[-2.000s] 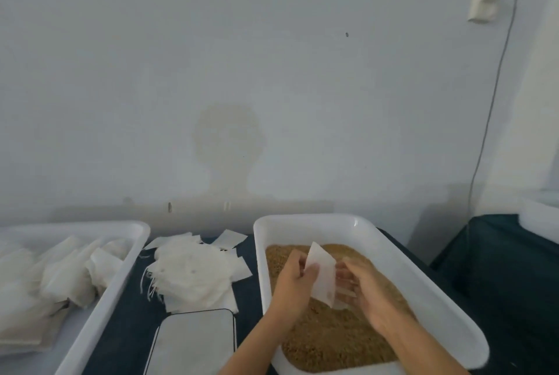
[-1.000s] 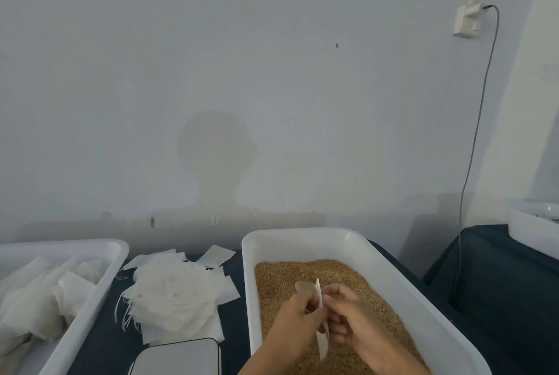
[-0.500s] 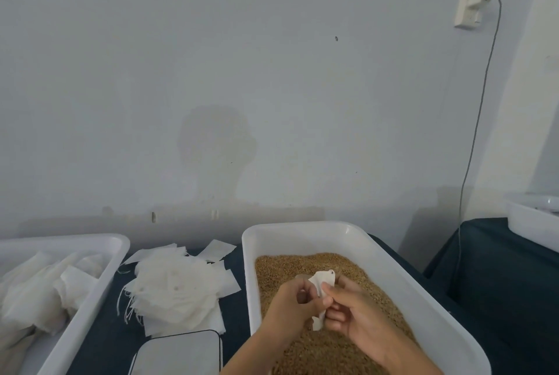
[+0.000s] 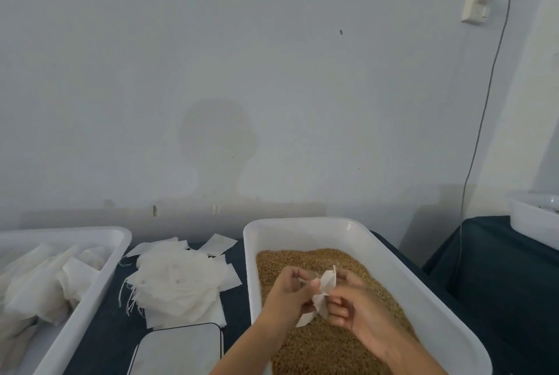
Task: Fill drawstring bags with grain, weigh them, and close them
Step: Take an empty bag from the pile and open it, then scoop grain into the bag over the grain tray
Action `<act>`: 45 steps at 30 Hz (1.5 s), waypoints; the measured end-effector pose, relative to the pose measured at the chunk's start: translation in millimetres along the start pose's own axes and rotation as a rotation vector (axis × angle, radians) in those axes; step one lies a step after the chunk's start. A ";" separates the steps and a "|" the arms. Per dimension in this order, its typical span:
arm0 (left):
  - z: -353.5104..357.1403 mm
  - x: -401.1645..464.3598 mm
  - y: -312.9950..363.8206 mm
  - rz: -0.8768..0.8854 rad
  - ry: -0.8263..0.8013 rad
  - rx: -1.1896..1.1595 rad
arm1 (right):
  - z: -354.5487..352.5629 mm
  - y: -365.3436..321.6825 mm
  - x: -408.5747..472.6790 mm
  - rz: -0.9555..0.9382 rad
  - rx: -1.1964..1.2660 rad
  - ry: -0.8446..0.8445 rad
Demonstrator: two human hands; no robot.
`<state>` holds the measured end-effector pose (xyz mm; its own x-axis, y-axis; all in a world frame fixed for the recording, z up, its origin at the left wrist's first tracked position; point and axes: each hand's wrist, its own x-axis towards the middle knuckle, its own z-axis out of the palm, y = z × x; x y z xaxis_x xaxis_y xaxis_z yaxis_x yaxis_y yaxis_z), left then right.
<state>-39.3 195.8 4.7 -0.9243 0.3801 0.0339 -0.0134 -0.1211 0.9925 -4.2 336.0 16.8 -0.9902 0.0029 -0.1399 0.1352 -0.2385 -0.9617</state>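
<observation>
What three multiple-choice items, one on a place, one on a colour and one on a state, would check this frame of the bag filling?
1. Where is the pile of empty bags?
A. between the two tubs
B. inside the grain tub
C. on the far right table

2. What colour is the grain?
A. white
B. golden brown
C. green

3. How is the bag over the grain held?
A. lying loose
B. by the left hand only
C. by both hands

Answers: 1 A, it lies on the dark cloth left of the grain tub. 2 B, brown fills the tub. 3 C, the left hand and right hand both pinch it.
</observation>
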 end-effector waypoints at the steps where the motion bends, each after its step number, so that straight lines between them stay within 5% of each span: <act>1: 0.8 -0.5 -0.1 0.077 0.043 0.140 | -1.5 1.9 0.6 -0.012 -0.094 0.077; 7: 11.9 -6.3 -13.2 0.656 0.043 1.093 | -2.4 5.6 -0.1 -0.034 -0.363 0.256; 14: 10.7 -11.4 -8.9 0.789 0.090 1.329 | -1.7 5.7 0.6 0.003 -0.364 0.289; 18: 13.9 -18.2 -2.4 0.922 -0.047 1.387 | -1.7 2.0 -1.6 0.026 -0.281 0.305; 26: 16.4 -15.9 -1.8 0.764 0.073 1.455 | -6.3 4.7 2.0 -0.016 -0.240 0.340; 31: 11.0 -18.6 10.5 0.592 0.347 1.399 | -6.8 4.4 6.2 -0.057 -0.635 0.438; 34: 7.6 -20.2 12.9 0.535 0.403 1.388 | -16.2 4.5 8.7 0.029 -1.220 0.504; 36: 8.4 -18.4 10.2 0.492 0.400 1.398 | -16.3 1.9 9.2 0.167 -1.529 0.382; 42: 3.5 -9.4 -2.8 0.324 0.417 1.299 | -19.8 -1.3 16.6 0.203 -1.692 0.200; 45: 2.8 -8.5 -3.8 0.287 0.425 1.263 | -26.2 -10.0 19.7 0.138 -1.673 0.239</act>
<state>-30.3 195.6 0.9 -0.8837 0.1465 0.4445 0.3397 0.8540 0.3941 -24.1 363.9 17.6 -0.9626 0.2444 -0.1172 0.2560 0.9618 -0.0965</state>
